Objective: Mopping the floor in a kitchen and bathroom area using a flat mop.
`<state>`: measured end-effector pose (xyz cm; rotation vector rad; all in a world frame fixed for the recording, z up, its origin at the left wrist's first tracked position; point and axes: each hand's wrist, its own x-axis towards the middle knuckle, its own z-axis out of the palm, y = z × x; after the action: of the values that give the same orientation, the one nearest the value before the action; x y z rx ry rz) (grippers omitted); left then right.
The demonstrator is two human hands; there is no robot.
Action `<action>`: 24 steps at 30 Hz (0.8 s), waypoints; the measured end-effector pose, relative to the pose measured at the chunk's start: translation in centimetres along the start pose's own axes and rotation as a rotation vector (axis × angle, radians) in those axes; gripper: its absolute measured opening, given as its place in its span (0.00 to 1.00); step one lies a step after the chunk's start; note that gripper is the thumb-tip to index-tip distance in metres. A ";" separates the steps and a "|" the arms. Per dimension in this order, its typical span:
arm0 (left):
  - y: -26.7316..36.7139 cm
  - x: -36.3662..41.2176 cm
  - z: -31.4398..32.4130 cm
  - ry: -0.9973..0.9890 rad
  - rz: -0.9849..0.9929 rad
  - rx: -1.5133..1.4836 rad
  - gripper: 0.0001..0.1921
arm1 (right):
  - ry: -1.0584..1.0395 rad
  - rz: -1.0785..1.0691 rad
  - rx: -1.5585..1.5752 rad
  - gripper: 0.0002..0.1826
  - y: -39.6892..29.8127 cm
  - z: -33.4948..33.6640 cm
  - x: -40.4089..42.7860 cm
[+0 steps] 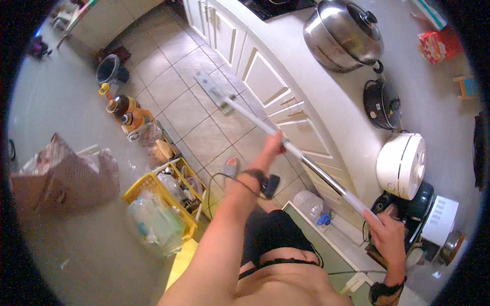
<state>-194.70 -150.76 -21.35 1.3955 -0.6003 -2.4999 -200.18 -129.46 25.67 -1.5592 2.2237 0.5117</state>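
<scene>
A flat mop with a grey, rectangular head (214, 92) lies against the floor tiles beside the white cabinets. Its long handle (325, 173), part white and part shiny metal, slants down towards my right side. Partway along the pole, my left hand (274, 144) grips the white lower section. My right hand (386, 233) is closed around the upper end, near the counter edge. Dark straps circle both wrists, and a small black device (271, 186) hangs at the left one. My foot in a grey slipper (231, 168) shows on the floor.
White cabinets (264, 78) line the right; above them stand a steel pot (340, 38), a black pot (379, 105) and a white cooker (400, 166). Left are a bucket (108, 69), several bottles and a yellow basket (145, 183). A clear plastic jug (308, 204) stands low near my legs.
</scene>
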 end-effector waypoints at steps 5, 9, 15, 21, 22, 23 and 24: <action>-10.1 -7.5 7.5 -0.141 -0.241 0.025 0.24 | 0.030 0.125 0.197 0.26 8.2 -1.6 -9.6; -12.4 -13.9 13.4 -0.052 -0.361 -0.022 0.21 | 0.051 0.170 0.250 0.26 14.2 -3.3 -13.2; -12.2 -13.9 10.4 0.016 -0.317 0.064 0.22 | -0.094 0.199 0.664 0.23 16.2 -2.0 -9.9; -11.1 -8.2 -0.1 0.103 -0.071 0.490 0.24 | -0.234 0.367 0.809 0.24 12.1 6.5 -7.0; -9.4 -8.2 0.1 0.200 -0.056 0.424 0.24 | -0.230 0.382 0.855 0.24 10.5 7.0 -6.1; -7.2 -8.4 0.2 0.299 -0.040 0.358 0.24 | -0.225 0.395 0.902 0.23 8.5 7.3 -5.0; -6.8 -6.4 -5.1 0.228 0.142 0.490 0.22 | -0.240 0.359 0.906 0.23 6.0 7.3 -2.9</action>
<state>-186.91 -143.59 -21.95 1.6936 -1.2704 -2.1230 -204.25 -121.56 21.26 -0.6076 2.0768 -0.2159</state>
